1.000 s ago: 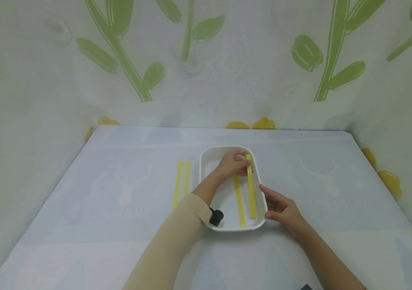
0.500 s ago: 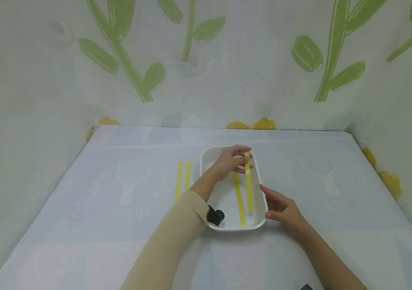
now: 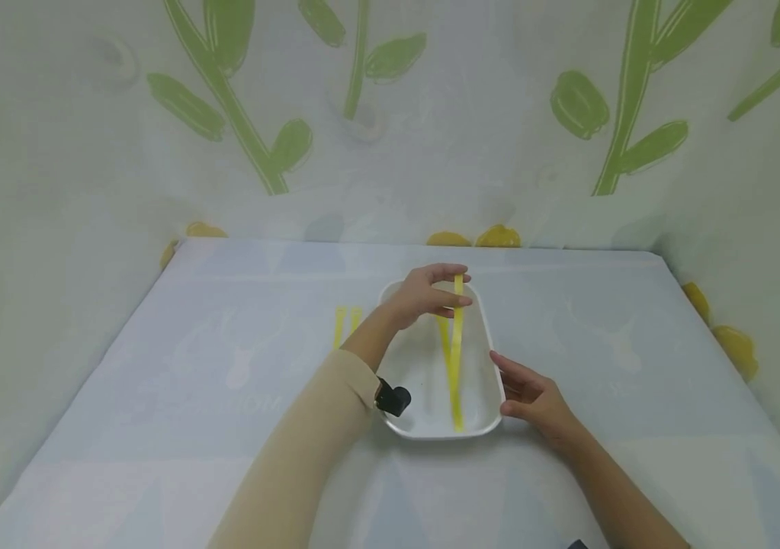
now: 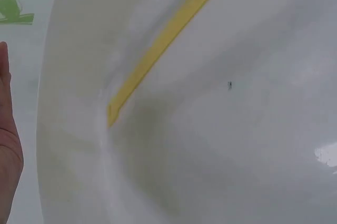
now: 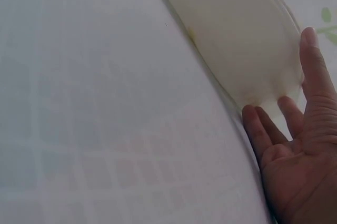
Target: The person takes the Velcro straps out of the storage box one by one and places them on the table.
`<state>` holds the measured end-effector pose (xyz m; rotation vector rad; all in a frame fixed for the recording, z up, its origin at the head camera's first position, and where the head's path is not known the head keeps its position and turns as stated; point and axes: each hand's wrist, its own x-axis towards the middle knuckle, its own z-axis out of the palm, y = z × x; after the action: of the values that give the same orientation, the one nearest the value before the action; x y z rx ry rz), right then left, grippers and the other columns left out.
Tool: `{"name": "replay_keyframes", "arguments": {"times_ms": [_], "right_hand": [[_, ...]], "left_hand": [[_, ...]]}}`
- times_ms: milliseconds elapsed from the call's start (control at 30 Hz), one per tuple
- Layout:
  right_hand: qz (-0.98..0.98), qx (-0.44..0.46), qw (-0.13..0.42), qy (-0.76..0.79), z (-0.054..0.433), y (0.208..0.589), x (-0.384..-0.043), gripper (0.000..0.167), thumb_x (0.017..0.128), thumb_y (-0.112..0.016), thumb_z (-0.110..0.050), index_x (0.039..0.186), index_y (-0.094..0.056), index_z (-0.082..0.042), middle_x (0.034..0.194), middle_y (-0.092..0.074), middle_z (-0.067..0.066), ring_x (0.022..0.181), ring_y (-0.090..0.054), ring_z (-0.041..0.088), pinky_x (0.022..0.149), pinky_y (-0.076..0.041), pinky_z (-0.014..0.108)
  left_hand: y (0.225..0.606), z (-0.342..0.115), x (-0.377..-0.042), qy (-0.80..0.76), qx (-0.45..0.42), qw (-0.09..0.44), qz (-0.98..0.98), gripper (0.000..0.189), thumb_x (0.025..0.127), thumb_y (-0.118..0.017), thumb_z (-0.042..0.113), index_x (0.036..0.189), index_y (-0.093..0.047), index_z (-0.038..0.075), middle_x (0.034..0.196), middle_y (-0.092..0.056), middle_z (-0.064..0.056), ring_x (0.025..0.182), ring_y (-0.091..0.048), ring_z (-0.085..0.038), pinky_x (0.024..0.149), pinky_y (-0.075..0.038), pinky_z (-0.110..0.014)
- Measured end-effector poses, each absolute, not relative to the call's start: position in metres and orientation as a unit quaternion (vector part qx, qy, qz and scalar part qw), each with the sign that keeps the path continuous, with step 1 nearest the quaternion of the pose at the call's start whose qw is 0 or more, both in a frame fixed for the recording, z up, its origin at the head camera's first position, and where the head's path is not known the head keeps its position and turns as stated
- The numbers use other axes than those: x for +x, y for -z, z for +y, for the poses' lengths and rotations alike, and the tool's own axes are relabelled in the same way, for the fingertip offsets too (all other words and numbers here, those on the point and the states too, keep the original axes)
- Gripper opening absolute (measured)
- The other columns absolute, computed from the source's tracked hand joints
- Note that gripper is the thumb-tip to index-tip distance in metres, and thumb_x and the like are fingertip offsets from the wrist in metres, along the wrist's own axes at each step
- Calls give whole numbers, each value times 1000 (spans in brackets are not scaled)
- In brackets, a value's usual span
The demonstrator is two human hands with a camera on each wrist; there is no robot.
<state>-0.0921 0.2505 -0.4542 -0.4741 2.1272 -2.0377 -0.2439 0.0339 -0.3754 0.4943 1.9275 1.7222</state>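
Note:
My left hand (image 3: 417,297) is over the far part of a white tray (image 3: 431,437). Its thumb and fingers pinch the upper end of a flat yellow cable tie (image 3: 457,343), which hangs lengthwise into the tray. Another yellow tie (image 3: 443,332) lies on the tray bottom, and the two overlap at the near end. One yellow tie (image 4: 163,34) shows in the left wrist view; which one, I cannot tell. At the tray's right side, my right hand (image 3: 537,400) rests its fingertips against the outer wall. The right wrist view shows slightly bent fingers (image 5: 255,129) touching it.
Two more yellow ties (image 3: 339,324) lie side by side on the table left of the tray, partly behind the left forearm. A pale patterned cloth (image 3: 602,473) covers the table. Leaf-printed walls (image 3: 458,152) enclose the back and sides.
The left hand has lifted a little and moved left, carrying the pinched tie from near the tray's right wall to over the other tie. The right hand has stayed at the tray's side.

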Motion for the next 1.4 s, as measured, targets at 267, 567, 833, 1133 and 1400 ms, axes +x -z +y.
{"name": "replay_keyframes", "arguments": {"times_ms": [267,567,833,1133,1400], "right_hand": [[708,-167,72,682,251,455,-93,68,84,-71,-9,142,-38,-1,135,-53,-8,115,-56,4,89,-49,21],[706,-167,68,685,253,456,-96,68,83,-72,-9,142,-39,0,131,-54,-16,114,-58,4,89,-49,21],[702,-168,68,688,255,457,-96,68,83,-71,-6,142,-38,0,133,-54,-13,114,-58,5,89,-49,21],[702,-169,66,689,255,457,-94,68,83,-71,-7,142,-38,0,133,-54,-13,114,-58,5,89,-49,21],[695,-176,69,694,253,456,-95,68,83,-71,-6,142,-38,1,132,-55,-10,114,-58,6,89,-49,22]], "left_hand": [[364,18,-254,-609,165,219,744,60,83,-74,16,137,-48,14,138,-52,-6,108,-61,-19,80,-55,-30],[353,-7,-262,-633,137,196,736,62,83,-73,12,139,-47,13,136,-52,-4,111,-60,-20,84,-54,-33],[353,-33,-268,-642,120,191,733,61,84,-72,12,139,-47,14,140,-49,-7,114,-59,-23,90,-52,-37],[361,-63,-265,-642,115,178,736,61,84,-72,14,139,-47,15,140,-49,-5,122,-53,-25,92,-50,-38],[368,-98,-258,-635,91,171,748,65,83,-73,17,141,-44,13,142,-48,-5,132,-41,-24,93,-49,-36]]}}
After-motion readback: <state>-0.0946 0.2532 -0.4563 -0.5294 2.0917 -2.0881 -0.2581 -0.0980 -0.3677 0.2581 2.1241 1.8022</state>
